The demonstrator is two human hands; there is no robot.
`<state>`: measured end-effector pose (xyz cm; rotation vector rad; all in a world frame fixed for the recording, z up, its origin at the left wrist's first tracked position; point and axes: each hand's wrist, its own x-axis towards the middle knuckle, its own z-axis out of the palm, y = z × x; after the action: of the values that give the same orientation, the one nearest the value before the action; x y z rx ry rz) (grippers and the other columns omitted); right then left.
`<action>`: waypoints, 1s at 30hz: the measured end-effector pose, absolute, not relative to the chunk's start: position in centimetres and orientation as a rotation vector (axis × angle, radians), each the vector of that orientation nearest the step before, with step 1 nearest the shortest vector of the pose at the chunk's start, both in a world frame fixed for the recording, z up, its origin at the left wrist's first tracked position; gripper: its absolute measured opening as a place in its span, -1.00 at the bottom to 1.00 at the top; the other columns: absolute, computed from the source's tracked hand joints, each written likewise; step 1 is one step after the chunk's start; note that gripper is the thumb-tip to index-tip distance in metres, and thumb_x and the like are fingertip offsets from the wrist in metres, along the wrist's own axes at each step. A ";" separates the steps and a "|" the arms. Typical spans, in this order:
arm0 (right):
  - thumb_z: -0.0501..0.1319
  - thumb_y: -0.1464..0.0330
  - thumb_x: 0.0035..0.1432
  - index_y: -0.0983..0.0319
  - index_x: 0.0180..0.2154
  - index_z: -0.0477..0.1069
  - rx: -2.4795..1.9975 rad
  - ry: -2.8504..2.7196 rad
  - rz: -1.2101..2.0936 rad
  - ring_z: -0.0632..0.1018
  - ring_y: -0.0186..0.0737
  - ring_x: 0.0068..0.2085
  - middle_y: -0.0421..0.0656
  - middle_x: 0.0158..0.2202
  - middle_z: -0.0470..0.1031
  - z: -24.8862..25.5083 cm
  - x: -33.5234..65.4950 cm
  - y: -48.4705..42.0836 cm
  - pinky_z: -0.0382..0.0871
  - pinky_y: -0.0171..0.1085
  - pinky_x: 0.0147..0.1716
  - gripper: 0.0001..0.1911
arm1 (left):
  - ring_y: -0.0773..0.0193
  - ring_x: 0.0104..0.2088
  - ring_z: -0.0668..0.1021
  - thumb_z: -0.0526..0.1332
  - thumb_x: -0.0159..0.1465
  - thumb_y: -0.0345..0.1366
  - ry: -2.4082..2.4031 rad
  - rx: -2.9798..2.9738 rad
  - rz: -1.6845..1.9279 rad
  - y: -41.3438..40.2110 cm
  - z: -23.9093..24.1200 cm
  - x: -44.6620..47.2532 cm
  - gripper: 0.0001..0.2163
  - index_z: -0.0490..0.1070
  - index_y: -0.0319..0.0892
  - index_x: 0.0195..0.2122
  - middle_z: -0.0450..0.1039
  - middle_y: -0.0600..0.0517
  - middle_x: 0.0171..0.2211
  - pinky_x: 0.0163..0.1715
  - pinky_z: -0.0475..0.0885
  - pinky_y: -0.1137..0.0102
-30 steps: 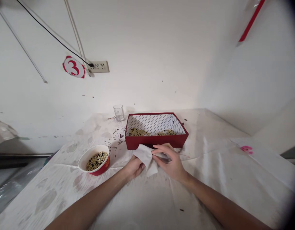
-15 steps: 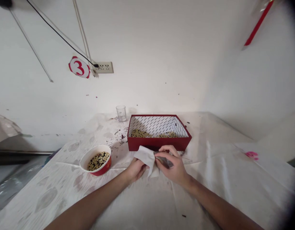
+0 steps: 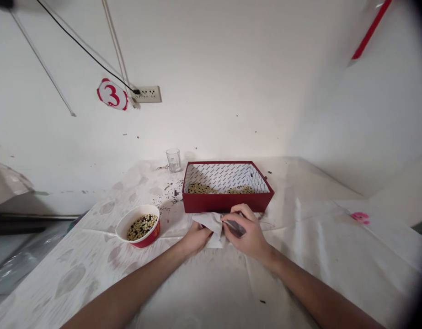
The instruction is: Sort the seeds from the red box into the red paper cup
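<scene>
Where both hands meet just before the red box [image 3: 227, 202] on the table [image 3: 334, 256], we see the left hand [image 3: 196, 238] closed on a white tissue [image 3: 211, 223] and the right hand [image 3: 249, 234] pinching a thin grey tool [image 3: 235, 226] against it; we judge that a loose pinch could drop the tool, or the left forearm nudge the bean bowl [image 3: 138, 227] nearby
</scene>
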<state>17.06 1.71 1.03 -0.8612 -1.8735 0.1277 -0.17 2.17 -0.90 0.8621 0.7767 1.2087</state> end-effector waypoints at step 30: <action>0.26 0.44 0.14 0.10 -0.18 0.52 -0.858 -1.853 0.187 0.46 -0.13 -0.19 -0.11 -0.21 0.35 1.6 17.1 1.7 0.44 -0.12 -0.21 -0.80 | 0.26 -0.35 0.55 0.52 -0.07 -0.32 0.747 0.853 1.180 2.3 -0.9 -0.5 -0.73 0.53 -0.23 -0.36 0.57 -0.03 -0.35 -0.32 0.42 0.40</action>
<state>17.07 1.73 1.56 -0.8575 -1.8534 0.1872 -0.46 2.33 -0.89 0.8534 0.7473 1.1799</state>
